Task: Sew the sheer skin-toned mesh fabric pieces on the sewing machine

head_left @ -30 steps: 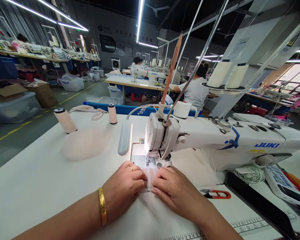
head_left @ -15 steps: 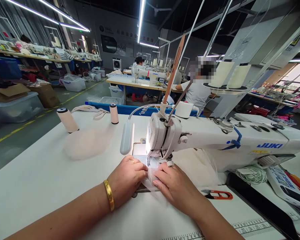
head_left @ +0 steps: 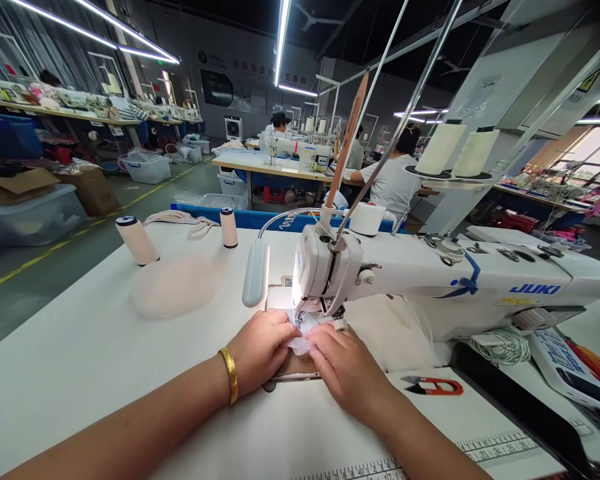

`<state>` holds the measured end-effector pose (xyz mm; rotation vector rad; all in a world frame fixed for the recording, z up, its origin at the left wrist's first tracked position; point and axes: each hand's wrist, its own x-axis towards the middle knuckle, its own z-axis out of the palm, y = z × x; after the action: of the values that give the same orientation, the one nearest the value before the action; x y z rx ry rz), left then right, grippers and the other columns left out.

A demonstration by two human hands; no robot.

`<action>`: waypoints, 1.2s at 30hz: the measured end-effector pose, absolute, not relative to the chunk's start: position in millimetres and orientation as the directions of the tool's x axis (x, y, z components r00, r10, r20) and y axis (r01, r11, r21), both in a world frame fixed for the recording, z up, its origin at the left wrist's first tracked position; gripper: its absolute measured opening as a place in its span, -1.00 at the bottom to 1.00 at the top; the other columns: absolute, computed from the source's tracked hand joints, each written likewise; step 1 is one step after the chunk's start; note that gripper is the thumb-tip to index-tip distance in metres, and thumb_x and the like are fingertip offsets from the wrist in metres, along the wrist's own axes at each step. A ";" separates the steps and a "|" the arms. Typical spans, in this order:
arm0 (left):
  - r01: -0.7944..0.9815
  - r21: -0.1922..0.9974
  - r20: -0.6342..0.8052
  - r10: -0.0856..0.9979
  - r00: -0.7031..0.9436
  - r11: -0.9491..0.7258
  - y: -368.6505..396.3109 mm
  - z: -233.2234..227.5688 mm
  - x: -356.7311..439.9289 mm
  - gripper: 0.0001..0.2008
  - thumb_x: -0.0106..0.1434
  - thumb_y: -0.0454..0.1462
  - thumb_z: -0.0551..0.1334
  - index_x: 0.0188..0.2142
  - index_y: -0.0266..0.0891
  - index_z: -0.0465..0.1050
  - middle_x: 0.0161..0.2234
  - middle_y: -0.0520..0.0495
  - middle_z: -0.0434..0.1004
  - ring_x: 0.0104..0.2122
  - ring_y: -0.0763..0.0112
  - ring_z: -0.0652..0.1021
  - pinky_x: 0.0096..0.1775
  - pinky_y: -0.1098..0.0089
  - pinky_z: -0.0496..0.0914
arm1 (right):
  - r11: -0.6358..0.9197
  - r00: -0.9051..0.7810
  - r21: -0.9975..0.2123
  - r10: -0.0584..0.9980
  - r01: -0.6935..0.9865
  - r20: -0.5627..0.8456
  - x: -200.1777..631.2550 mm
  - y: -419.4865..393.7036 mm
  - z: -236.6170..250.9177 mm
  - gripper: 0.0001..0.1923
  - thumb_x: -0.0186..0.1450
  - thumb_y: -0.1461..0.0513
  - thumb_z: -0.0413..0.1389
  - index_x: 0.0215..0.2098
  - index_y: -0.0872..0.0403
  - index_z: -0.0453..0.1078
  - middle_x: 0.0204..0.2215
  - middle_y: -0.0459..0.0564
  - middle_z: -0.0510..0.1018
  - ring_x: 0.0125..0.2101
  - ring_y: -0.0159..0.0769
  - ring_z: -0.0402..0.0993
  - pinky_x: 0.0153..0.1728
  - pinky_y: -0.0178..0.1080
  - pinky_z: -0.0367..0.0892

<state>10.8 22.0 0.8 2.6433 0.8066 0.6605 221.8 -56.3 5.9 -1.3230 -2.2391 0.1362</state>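
My left hand (head_left: 260, 350), with a gold bangle at the wrist, and my right hand (head_left: 347, 367) meet just in front of the presser foot of a white JUKI sewing machine (head_left: 430, 283). Both pinch a small sheer white fabric piece (head_left: 300, 343) that lies under the needle area. The fingertips of the two hands nearly touch over the fabric. A grey gooseneck lamp (head_left: 255, 280) lights the needle plate.
Red-handled thread snips (head_left: 433, 385) lie right of my right hand. Two pink thread spools (head_left: 136, 240) stand on the white table (head_left: 80, 360), near a sheer fabric pile (head_left: 177, 287). A printed ruler (head_left: 495, 448) runs along the front edge. People sit at other machines behind.
Both hands have slid forward toward the needle, bunching the fabric piece up under the presser foot. The flat stretch of fabric seen earlier between the hands has shrunk.
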 end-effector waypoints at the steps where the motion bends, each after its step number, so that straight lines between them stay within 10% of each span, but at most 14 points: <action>1: 0.449 0.434 0.330 0.602 0.727 -0.781 23.1 1.3 11.8 -0.69 0.17 -0.47 0.12 -0.21 -0.16 0.55 -0.29 -0.05 0.53 -0.25 0.25 0.51 -0.20 0.30 0.37 | 0.502 -0.343 -0.367 0.841 0.783 0.419 221.1 -55.1 5.8 -0.78 0.51 0.33 -0.10 -0.17 0.01 0.36 -0.29 -0.02 0.59 -0.32 -0.17 0.44 -0.23 -0.12 0.34; 9: 0.447 0.518 0.312 0.647 0.696 -0.730 24.8 9.4 14.8 -0.78 0.18 -0.42 0.11 -0.36 -0.20 0.53 -0.37 -0.04 0.45 -0.34 0.31 0.46 -0.31 0.36 0.33 | 0.479 -0.213 -0.513 0.844 0.712 0.492 218.5 -53.7 11.4 -0.80 0.54 0.28 -0.07 -0.13 -0.01 0.38 -0.23 -0.06 0.62 -0.23 -0.19 0.47 -0.17 -0.17 0.33; 17: 0.346 0.298 0.495 0.454 0.741 -0.890 9.1 2.8 4.9 -0.70 0.28 -0.48 0.12 -0.25 -0.13 0.58 -0.21 -0.05 0.59 -0.23 0.23 0.49 -0.16 0.21 0.32 | 0.606 -0.512 -0.340 0.793 0.719 0.331 225.6 -62.2 15.6 -0.81 0.53 0.22 -0.01 -0.27 0.03 0.30 -0.31 -0.04 0.51 -0.28 -0.20 0.36 -0.22 -0.17 0.22; 36: 0.338 0.200 0.504 0.393 0.769 -0.919 11.9 8.1 1.2 -0.72 0.41 -0.43 0.09 -0.20 -0.14 0.56 -0.20 -0.02 0.68 -0.23 0.25 0.56 -0.13 0.17 0.31 | 0.546 -0.479 -0.293 0.835 0.785 0.272 225.3 -59.7 15.3 -0.94 0.49 0.26 0.11 -0.15 0.02 0.43 -0.20 -0.04 0.58 -0.25 -0.18 0.42 -0.21 -0.13 0.25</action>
<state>1.2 11.9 8.1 2.8620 0.5930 0.8493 225.3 -59.7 15.3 -1.3247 -2.4045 0.1803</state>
